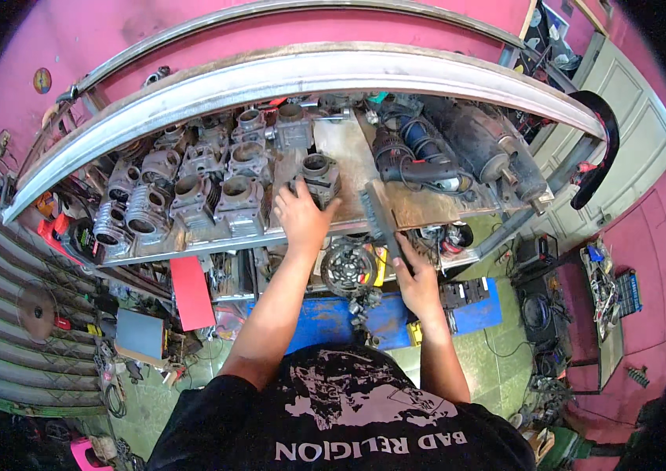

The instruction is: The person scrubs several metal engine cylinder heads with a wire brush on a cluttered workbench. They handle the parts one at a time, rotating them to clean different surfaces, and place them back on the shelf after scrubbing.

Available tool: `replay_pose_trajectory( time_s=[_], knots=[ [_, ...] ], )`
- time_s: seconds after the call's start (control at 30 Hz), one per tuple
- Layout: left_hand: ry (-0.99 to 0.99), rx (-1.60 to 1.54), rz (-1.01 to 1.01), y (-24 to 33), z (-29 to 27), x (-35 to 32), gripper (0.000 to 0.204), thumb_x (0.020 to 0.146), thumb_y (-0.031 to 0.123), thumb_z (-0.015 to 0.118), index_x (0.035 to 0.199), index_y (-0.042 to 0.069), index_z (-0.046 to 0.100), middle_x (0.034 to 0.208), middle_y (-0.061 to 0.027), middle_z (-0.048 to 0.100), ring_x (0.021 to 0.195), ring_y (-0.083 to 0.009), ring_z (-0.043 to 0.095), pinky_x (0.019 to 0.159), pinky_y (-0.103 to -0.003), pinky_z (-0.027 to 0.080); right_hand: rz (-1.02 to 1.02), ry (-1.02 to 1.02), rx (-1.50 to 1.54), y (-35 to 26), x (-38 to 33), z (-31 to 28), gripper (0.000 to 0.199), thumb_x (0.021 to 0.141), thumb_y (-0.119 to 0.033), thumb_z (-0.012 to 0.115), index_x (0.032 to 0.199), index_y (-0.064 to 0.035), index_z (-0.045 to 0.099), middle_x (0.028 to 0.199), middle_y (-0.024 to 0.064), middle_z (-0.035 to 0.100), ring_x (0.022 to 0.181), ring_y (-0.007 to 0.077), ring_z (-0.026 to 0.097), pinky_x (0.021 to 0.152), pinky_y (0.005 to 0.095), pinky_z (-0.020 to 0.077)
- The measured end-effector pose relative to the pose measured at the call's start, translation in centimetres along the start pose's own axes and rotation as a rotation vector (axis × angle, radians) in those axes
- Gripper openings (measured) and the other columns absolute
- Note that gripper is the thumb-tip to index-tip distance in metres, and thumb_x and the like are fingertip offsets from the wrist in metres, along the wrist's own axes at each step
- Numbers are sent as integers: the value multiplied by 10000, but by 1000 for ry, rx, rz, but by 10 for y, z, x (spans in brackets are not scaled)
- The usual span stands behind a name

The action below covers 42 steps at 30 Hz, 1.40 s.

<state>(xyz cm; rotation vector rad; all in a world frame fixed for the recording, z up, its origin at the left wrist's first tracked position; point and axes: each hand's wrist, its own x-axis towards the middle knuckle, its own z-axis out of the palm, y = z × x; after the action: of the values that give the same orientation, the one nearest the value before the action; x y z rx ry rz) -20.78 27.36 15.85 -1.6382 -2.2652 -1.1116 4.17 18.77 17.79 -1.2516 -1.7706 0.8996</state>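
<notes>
My left hand (303, 221) grips a grey metal engine cylinder (319, 166) from its near left side, thumb toward the right and fingers at the left. The cylinder stands upright on the shelf with its round bore facing up. In my right hand (419, 284) is a wire brush (381, 213), held by its dark handle at the shelf's front edge. Its bristled head points up and away, just right of the cylinder and apart from it. Left of my left hand, several similar cylinders (240, 196) stand in rows.
Right on the metal shelf (352, 161) lie a power drill (427, 173) and large dark cylindrical parts (470, 137). A pale metal beam (301, 72) arches above the shelf. Below are a round metal part (348, 267) and a blue board (317, 326).
</notes>
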Motion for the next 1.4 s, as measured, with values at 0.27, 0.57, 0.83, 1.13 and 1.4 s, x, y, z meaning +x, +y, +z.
replay_pose_trajectory(
  time_s=[0.27,0.57,0.83,1.13,1.4],
  knots=[
    [-88,8,88,-22,5,17,695,711,328,923,1284,108,600,1287,-286,515,1215,-475,489,987,-579,457,72,-40,69,-5,4,2,511,1023,-98,600,1516,4,516,1415,243,653,1322,232,614,1113,334,434],
    [17,84,29,-9,18,15,638,696,394,932,1220,169,646,1293,-253,528,1212,-449,472,950,-566,387,7,-27,32,4,20,9,519,1029,-83,619,1532,-26,509,1300,214,689,1126,169,627,996,319,488],
    [-140,-135,206,-43,-1,13,559,669,273,929,1139,158,649,1393,-216,503,1274,-453,445,1000,-575,403,-196,150,-36,8,20,12,542,960,-104,686,1490,-95,573,808,220,704,701,346,707,702,391,545],
    [101,-241,-29,-21,3,-4,982,605,262,1004,1418,-1,521,1313,-220,617,1155,-436,528,995,-539,442,-111,-72,-444,-38,91,0,526,1005,-265,642,1513,-159,559,1068,306,708,1053,497,673,907,498,540],
    [50,-276,82,-33,24,-12,697,661,292,973,1165,-73,659,1055,-220,675,1043,-424,569,922,-523,468,-242,-319,-430,-23,201,13,526,996,-300,651,1501,-173,575,1198,305,689,1133,450,676,980,486,529]
  ],
)
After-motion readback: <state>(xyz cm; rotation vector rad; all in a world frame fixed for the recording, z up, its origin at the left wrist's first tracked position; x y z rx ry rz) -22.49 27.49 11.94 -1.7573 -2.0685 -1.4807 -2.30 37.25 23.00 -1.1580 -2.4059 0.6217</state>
